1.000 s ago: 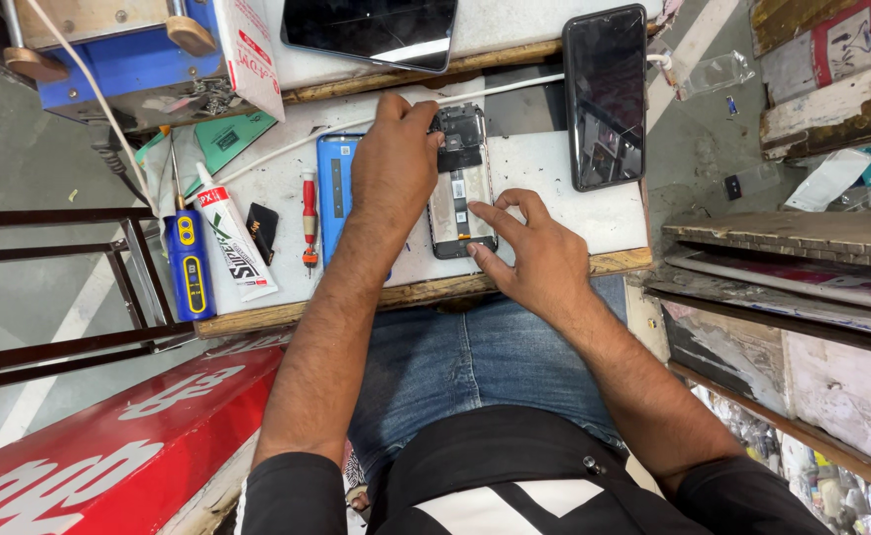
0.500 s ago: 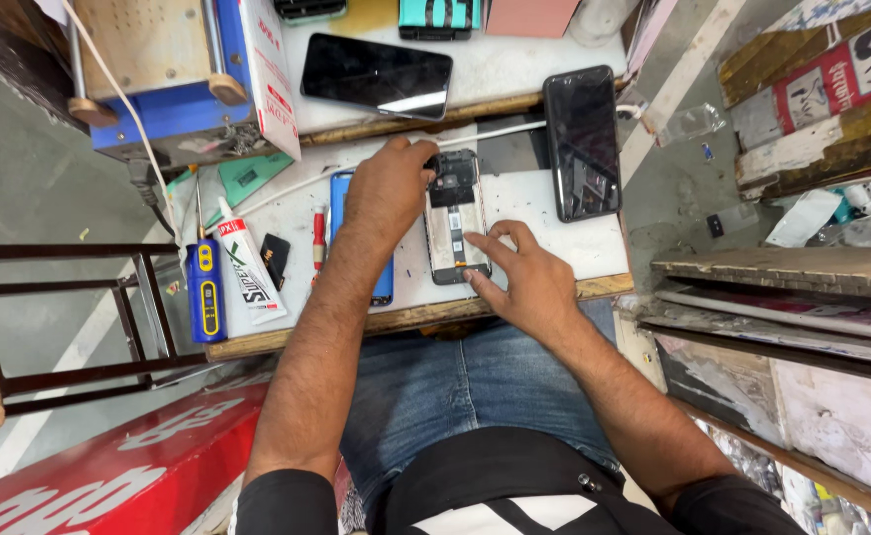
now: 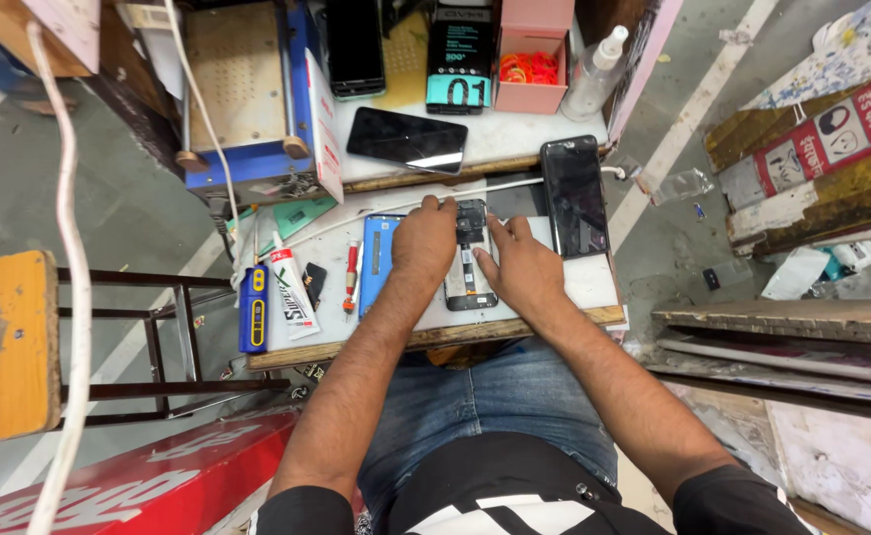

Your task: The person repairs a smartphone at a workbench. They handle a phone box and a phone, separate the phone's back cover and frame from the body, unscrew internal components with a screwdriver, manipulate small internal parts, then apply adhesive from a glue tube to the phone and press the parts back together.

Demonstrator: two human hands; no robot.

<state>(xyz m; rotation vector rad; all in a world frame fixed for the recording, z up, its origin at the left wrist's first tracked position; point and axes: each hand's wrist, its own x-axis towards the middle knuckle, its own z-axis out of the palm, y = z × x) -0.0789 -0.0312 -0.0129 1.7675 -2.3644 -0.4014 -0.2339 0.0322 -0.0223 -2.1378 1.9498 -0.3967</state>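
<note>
At the far left you have a yellow stool seat (image 3: 4,347) with a thick white cable (image 3: 71,297) hanging in front of it, and a dark metal frame (image 3: 173,337) stands between the stool and your work board. Below it a red sign panel (image 3: 158,485) lies on the floor. Up on the back shelf a blue machine with a beige top plate (image 3: 247,99) stands.

On the left part of the white work board (image 3: 594,282) a small blue box (image 3: 253,309) lies, then a white glue tube (image 3: 292,292), then a red-handled screwdriver (image 3: 352,279). Just beside it is a blue phone cover (image 3: 378,263), and your left wrist passes over its right edge.

Your left hand (image 3: 425,243) rests with curled fingers on the top left corner of the opened phone (image 3: 470,287); it presses on the phone, but I cannot tell if it really grips it. The opened phone lies flat in the middle of the board, its inner parts facing up, directly in front of you and between your two hands. Your right hand (image 3: 519,267) lies on the right side of this phone, the fingers stretched toward its upper part, touching and not clenched.

Right of your hands a black phone (image 3: 574,196) lies screen up on the board. Behind, on the shelf, another dark phone (image 3: 408,140) lies tilted, and further back a pink box (image 3: 530,59) with orange rubber bands and a clear spray bottle (image 3: 594,74) stand.
</note>
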